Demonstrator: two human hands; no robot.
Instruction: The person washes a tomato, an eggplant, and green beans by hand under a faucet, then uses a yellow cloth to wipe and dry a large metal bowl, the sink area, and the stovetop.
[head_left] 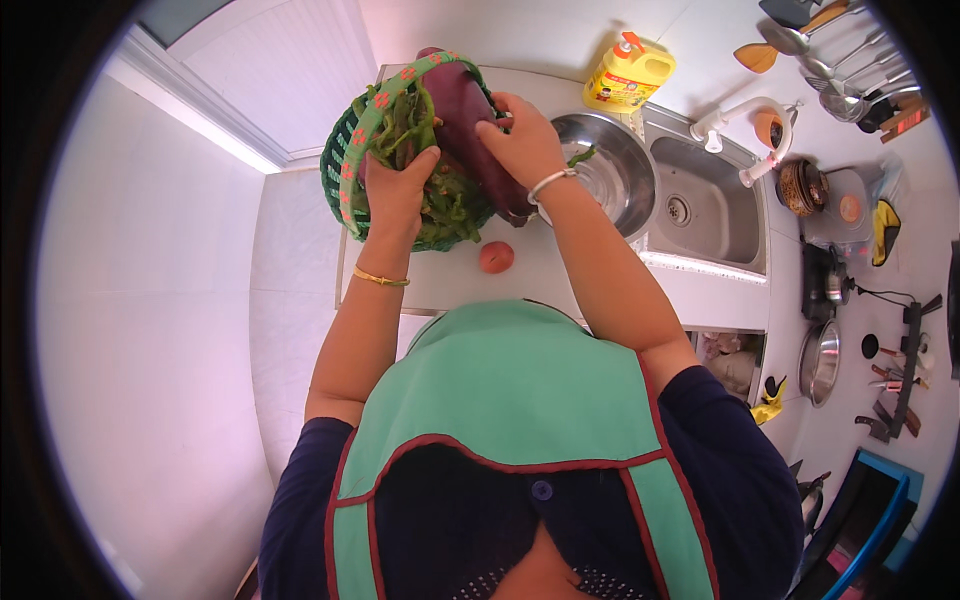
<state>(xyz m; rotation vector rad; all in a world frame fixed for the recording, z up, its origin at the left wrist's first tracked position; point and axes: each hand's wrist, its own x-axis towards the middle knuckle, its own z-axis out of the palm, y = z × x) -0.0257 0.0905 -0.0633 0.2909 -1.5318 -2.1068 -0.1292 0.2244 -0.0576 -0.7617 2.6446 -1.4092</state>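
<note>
A green woven basket with an orange-patterned handle stands at the far left of the counter. Inside it are a long purple eggplant and a heap of crinkled green vegetables, whose kind I cannot make out. My right hand grips the eggplant from its right side. With the thumb pressed on the greens, my left hand is closed on some of them; its other fingers are partly hidden. A red tomato lies on the counter in front of the basket.
A metal bowl with a green piece at its edge sits right of the basket, next to the sink and white faucet. Behind it stands a yellow pump bottle. Utensils and knives hang along the right wall.
</note>
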